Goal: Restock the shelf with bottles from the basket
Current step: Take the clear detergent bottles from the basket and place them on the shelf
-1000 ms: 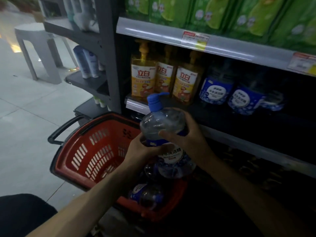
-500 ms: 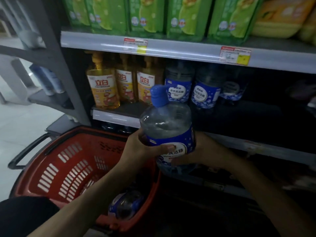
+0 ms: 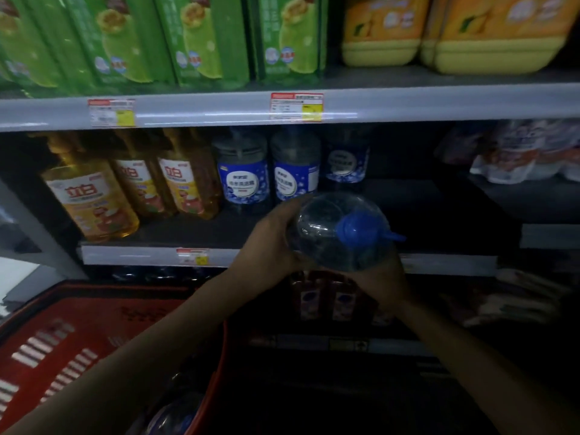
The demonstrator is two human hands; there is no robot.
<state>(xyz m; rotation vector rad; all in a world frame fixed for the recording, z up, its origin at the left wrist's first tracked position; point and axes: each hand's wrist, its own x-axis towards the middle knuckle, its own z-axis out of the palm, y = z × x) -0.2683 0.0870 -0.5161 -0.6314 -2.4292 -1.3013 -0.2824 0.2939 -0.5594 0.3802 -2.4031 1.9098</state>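
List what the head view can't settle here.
All head view:
- Label of held bottle: bottle tipped, cap toward camera.
- Grip of right hand: fingers hidden under the bottle.
- Contents of basket: cut by bottom edge, dark.
- Text on price tag: blurred, too small.

The bottle (image 3: 323, 233) I'm holding is clear plastic, glossy and smooth, and its blue plastic pump cap (image 3: 357, 229) looks more matt. The amber bottles (image 3: 91, 205) are see-through plastic too, under shiny printed labels. The shelf edge (image 3: 219, 109) is smooth and grey with a faint sheen, and it carries paper price tags (image 3: 296, 106). The green packs (image 3: 201, 42) above look like glossy film. My basket (image 3: 62, 340) is dull red slotted plastic.
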